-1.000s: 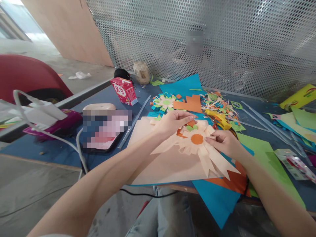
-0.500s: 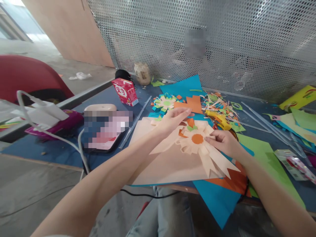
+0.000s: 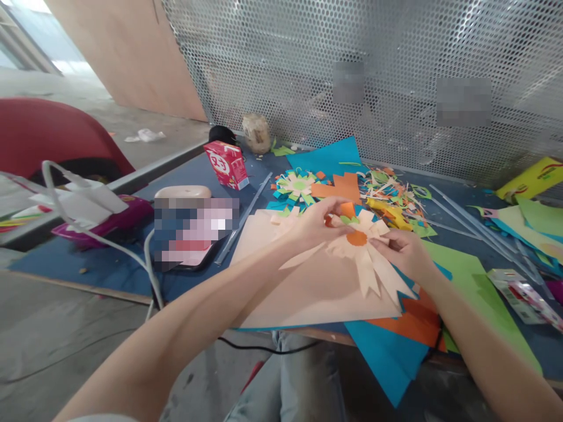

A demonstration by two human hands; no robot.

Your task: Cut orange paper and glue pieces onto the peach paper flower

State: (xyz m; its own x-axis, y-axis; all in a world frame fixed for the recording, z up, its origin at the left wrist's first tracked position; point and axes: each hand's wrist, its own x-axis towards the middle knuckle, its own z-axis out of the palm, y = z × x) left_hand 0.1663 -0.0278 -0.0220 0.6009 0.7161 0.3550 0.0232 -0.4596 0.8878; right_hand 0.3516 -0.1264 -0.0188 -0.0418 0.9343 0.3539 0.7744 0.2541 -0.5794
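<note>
Two hands on one piece. The paper flower [image 3: 365, 258] lies on a peach sheet [image 3: 308, 293] at the near edge of the blue surface [image 3: 197, 176], partly lifted off it.

- Left hand [image 3: 319, 223]: grip pinched together on the flower's far-left rim, where small orange and green bits show under the petals.
- Right hand [image 3: 402, 249]: grip closed on petals just right of the orange centre [image 3: 356, 238].
- Flower so far: centre disc in place, with long pointed peach petals fanning toward the near side. The far side looks shorter and more layered. Whether the layers are stuck down I cannot tell.
- Second flower [image 3: 299, 184], with a green centre and teal backing, lies farther back and looks complete.
- Nearby: heap of cut scraps [image 3: 387, 181], yellow glue gun [image 3: 389, 212] just beyond the hands, red carton [image 3: 226, 164] to the left, green sheet [image 3: 475, 281] to the right.

Judgement: cutting appears done and the main assembly is well along. What seems left is the small coloured pieces at the far rim and some petal adjustment. No backing like the other flower's is visible on this one.
</note>
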